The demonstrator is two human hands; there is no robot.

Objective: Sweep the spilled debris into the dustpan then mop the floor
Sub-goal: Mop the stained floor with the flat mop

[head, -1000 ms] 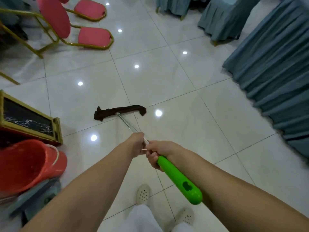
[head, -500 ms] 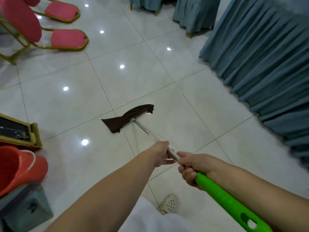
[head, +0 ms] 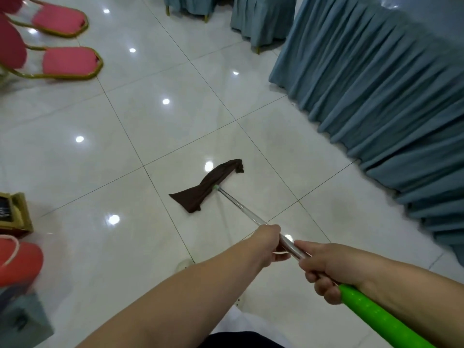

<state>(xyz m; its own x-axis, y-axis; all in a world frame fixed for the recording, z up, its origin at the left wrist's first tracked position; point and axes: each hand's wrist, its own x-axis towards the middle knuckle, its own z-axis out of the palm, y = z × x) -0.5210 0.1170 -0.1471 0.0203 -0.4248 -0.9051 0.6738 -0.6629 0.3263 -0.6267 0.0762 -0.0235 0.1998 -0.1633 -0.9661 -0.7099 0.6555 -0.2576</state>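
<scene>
A mop with a dark brown cloth head (head: pixel 207 185) lies on the glossy white tile floor (head: pixel 150 121) at mid frame. Its silver shaft (head: pixel 238 204) runs back toward me and ends in a green grip (head: pixel 376 320). My left hand (head: pixel 270 243) grips the metal shaft from the left. My right hand (head: pixel 324 270) grips the shaft just behind it, where the green grip begins. No debris or dustpan shows on the tiles in view.
Blue pleated table skirts (head: pixel 376 96) fill the right side. Red chairs with gold frames (head: pixel 65 62) stand at the upper left. A red bucket (head: pixel 17 262), a gold-framed board (head: pixel 17 214) and a grey box (head: pixel 22 320) sit at the left edge.
The mop head has swung to the right across the tiles and turned diagonal. My view has shifted right too, with the chairs and bucket sliding toward the left edge.
</scene>
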